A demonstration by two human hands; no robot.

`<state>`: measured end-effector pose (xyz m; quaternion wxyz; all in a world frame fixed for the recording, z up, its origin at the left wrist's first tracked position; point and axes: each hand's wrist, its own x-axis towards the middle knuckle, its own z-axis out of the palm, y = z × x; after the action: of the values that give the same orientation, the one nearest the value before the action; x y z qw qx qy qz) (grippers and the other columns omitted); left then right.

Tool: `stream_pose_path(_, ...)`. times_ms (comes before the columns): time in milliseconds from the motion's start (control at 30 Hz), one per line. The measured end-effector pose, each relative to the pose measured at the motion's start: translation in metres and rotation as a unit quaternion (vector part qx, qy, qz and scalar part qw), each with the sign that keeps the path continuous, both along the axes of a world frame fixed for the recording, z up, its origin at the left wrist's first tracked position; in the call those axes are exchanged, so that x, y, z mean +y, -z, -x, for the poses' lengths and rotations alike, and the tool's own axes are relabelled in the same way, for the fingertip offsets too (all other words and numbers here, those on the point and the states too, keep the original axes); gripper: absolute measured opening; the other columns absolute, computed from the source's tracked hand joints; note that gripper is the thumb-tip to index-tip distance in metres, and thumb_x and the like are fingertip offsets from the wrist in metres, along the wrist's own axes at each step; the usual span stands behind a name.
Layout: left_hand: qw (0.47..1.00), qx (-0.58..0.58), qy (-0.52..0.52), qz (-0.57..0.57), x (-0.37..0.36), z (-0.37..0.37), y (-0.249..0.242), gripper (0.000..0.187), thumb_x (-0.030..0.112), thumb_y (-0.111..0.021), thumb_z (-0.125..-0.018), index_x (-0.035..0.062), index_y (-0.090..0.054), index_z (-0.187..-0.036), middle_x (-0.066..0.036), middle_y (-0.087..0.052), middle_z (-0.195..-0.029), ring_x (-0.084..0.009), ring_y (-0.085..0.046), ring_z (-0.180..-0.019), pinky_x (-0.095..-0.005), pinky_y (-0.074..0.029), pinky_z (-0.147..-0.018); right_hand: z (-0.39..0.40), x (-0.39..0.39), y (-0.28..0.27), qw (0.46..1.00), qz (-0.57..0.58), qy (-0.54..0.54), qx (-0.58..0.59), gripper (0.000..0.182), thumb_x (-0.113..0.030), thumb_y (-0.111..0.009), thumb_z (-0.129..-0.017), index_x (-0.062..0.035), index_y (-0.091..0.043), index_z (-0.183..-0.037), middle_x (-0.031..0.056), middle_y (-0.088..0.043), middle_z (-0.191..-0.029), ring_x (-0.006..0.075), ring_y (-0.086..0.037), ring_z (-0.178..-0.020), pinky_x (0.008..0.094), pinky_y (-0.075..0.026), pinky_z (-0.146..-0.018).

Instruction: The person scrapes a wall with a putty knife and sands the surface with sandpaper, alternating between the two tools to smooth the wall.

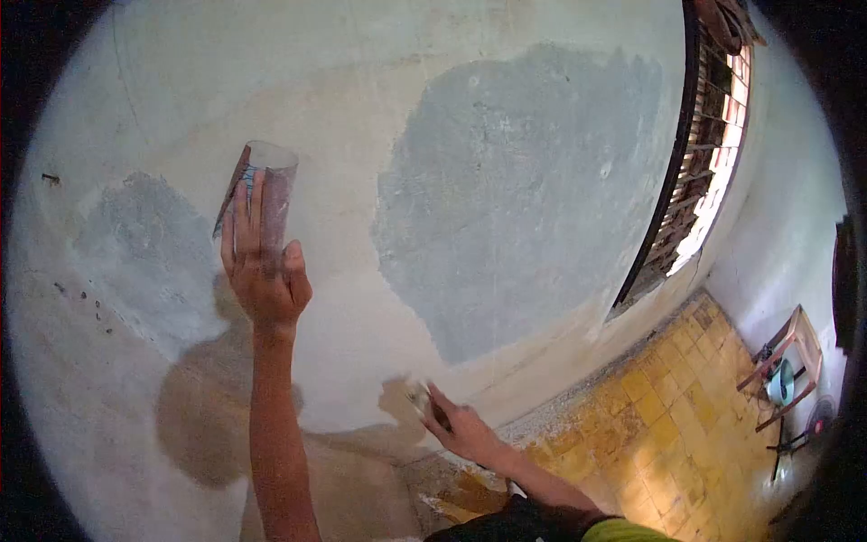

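My left hand (269, 271) is raised against the pale wall, its fingers stretched up along a curled sheet of sandpaper (278, 194). The sheet is reddish brown, with bluish print showing by the fingers, and the hand holds it to the wall. Lower and to the right, my right hand (465, 434) is closed around a small pale object (416, 397). That object is blurred, and its kind does not show. A large grey patch (524, 199) covers the wall between the sandpaper and the window. A smaller grey patch (149, 230) is left of my left hand.
A barred window (700, 154) is at the upper right. Yellow tiles (632, 406) cover the floor beneath the wall. A wooden stool (799, 348) and a light blue bucket (780, 383) stand at the far right. A nail (51, 179) sticks out of the wall at left.
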<state>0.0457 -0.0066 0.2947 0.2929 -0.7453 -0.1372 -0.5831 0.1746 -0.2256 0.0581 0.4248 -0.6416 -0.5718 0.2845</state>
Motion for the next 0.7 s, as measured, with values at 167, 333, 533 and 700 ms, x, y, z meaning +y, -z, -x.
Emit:
stream_pose_path(167,0.998,-0.008,-0.052,0.033,-0.005,-0.004,0.001,0.053,0.033,-0.041,-0.097,0.0028,-0.046,-0.141,-0.015,-0.044,-0.148,-0.0368,-0.04,-0.137,-0.0491,-0.025,-0.113,-0.047,-0.078,0.123,0.999,-0.026,-0.029,0.018,0.055,-0.022,-0.063,-0.091,0.0034,-0.044,-0.136,0.0202,-0.064,-0.082,0.0313,-0.064,-0.071,0.039,-0.051,-0.067)
stream_pose_path(333,0.991,0.121,-0.045,0.047,-0.019,-0.03,0.043,0.044,0.021,-0.042,-0.097,0.013,-0.053,-0.138,-0.013,-0.047,-0.147,-0.0325,-0.044,-0.134,-0.0488,-0.031,-0.111,-0.105,-0.12,0.141,0.909,0.333,-0.034,0.249,0.045,-0.018,-0.059,-0.089,0.0017,-0.052,-0.129,0.0121,-0.066,-0.088,0.0217,-0.062,-0.075,0.0354,-0.051,-0.067)
stream_pose_path(533,0.825,0.439,0.094,0.344,-0.071,-0.082,0.226,0.058,0.002,-0.044,-0.091,0.0276,-0.046,-0.144,-0.006,-0.043,-0.149,-0.0287,-0.045,-0.132,-0.0404,-0.037,-0.112,-0.145,-0.139,0.156,0.945,0.241,-0.08,0.207,0.053,-0.032,-0.065,-0.088,0.0,-0.055,-0.129,0.0112,-0.069,-0.093,0.0169,-0.063,-0.072,0.0334,-0.052,-0.065)
stream_pose_path(700,0.758,0.362,0.099,0.533,-0.152,-0.025,0.419,0.063,-0.002,-0.049,-0.089,0.0192,-0.039,-0.147,-0.007,-0.038,-0.152,-0.0295,-0.043,-0.134,-0.0415,-0.035,-0.112,-0.179,-0.163,0.207,0.923,0.302,-0.112,0.209,0.043,-0.012,-0.064,-0.09,-0.0029,-0.055,-0.131,0.0078,-0.067,-0.094,0.0117,-0.058,-0.066,0.0283,-0.047,-0.056)
